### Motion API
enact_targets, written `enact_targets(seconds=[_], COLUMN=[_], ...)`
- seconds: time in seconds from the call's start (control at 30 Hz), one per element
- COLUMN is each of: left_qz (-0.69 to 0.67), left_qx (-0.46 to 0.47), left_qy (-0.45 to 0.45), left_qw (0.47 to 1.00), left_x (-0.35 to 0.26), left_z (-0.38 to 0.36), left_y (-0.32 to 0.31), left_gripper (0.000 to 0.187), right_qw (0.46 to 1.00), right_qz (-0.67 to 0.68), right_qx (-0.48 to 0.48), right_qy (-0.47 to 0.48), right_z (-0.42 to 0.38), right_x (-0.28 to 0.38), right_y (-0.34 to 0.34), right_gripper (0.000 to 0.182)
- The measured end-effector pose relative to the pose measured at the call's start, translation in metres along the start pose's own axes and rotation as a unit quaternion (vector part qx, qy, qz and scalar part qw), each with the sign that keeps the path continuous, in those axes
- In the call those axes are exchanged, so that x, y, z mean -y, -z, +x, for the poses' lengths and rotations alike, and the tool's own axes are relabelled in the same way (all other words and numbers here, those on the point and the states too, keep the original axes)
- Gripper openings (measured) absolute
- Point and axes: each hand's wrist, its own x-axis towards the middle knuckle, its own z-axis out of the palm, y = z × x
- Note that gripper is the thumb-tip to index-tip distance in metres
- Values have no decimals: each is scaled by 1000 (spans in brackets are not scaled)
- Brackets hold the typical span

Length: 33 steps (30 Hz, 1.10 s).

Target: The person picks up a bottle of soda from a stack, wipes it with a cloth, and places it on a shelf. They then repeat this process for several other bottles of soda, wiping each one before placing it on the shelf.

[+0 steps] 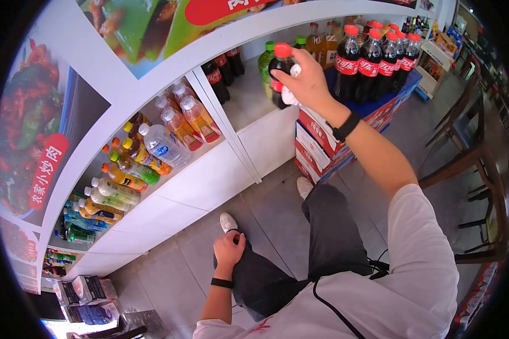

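Note:
My right hand (306, 82) is closed around a cola bottle (277, 73) with a red cap and red label, held upright at the shelf opening. A crumpled white cloth or tissue (290, 95) is pressed between that hand and the bottle's side. Just behind it stands a green-capped bottle of green drink (265, 59). To the right, a group of similar cola bottles (370, 63) stands on stacked cartons (316, 141). Down by my left knee hangs my left hand (228, 250), its fingers curled; whether anything is inside them is hidden.
A white shelf unit (175, 192) curves along the left, its compartments holding several drink bottles (164, 146). More dark cola bottles (218, 79) stand behind the divider. Wooden chairs (472, 164) are at the right. Boxes (87, 294) sit on the lower left.

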Motion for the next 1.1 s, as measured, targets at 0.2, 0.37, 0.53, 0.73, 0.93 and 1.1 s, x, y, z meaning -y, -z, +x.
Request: enact_targets(seconds=[0.2, 0.37, 0.53, 0.73, 0.93, 1.1], left_qz=[-7, -39, -45, -46, -42, -35], left_qx=[4, 6, -1, 1, 7, 9], left_qy=[-9, 0, 1, -8, -4, 8], left_qw=[1000, 999, 999, 999, 999, 999], left_x=[-7, 2, 5, 1, 1, 1], left_z=[8, 11, 13, 16, 13, 13], left_y=[9, 9, 8, 9, 8, 9], left_gripper=[18, 15, 14, 14, 13, 14], right_qw=[990, 997, 999, 999, 978, 989], right_qz=[86, -4, -5, -18, 3, -53], right_qx=[60, 58, 37, 32, 97, 45], right_qy=[-98, -46, -29, -33, -187, -131], right_z=[11, 30, 44, 37, 7, -5], right_x=[-32, -69, -77, -92, -93, -86], right_y=[-91, -154, -170, -181, -191, -208], right_gripper=[56, 58, 48, 62, 75, 60])
